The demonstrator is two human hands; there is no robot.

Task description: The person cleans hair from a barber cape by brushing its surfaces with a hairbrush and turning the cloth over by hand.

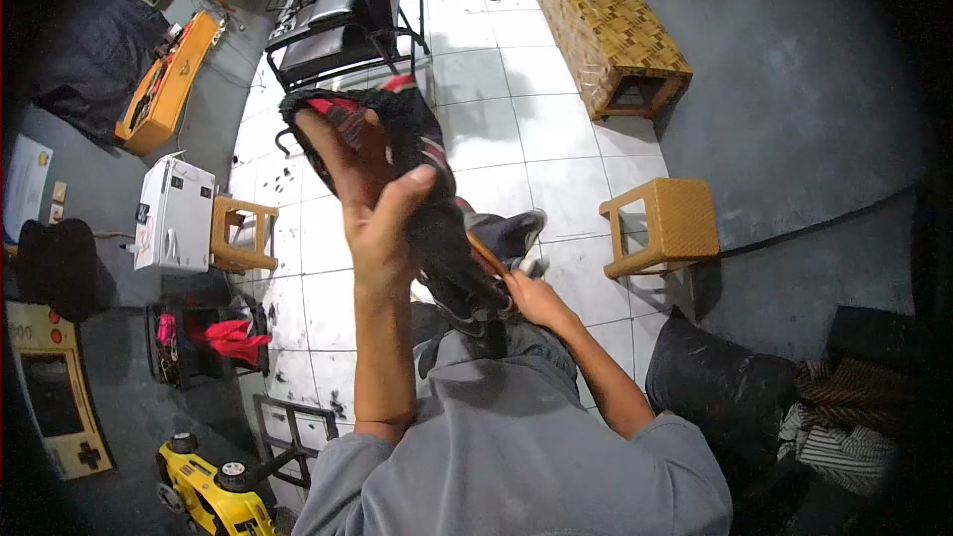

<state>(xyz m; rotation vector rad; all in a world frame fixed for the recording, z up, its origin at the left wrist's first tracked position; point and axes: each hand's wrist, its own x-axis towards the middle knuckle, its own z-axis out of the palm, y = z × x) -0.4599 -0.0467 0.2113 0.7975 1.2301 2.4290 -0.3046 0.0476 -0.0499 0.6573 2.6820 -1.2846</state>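
- Dark cloth item (427,223), red and white stripes, red inside its opening – held up in front of the body, between the hands, over the white tile floor (556,189).
- Left hand (382,223): grasping it near the upper end, fingers in the opening, thumb outside on the cloth.
- Right hand (536,300): at the lower end, fingers curled beside the orange strip (485,254). Can't tell if it grips strip or cloth – fingertips hidden.
- Dark piece with a pale edge (508,235) just beyond the right hand; can't tell if it's part of the same item.
- Ahead of the hands: black chairs (342,25), ahead and left; long box with a woven pattern (606,25), ahead and right.
- Right of the right hand: woven stool (685,223). Lower right: black bag (715,392), striped cloth (844,447).
- Left of the left hand: small white fridge (177,213), second stool (243,235) against it; red cloth (236,339) lower down.
- Lower left, well apart from both hands: yellow toy car (213,496), tipped over.
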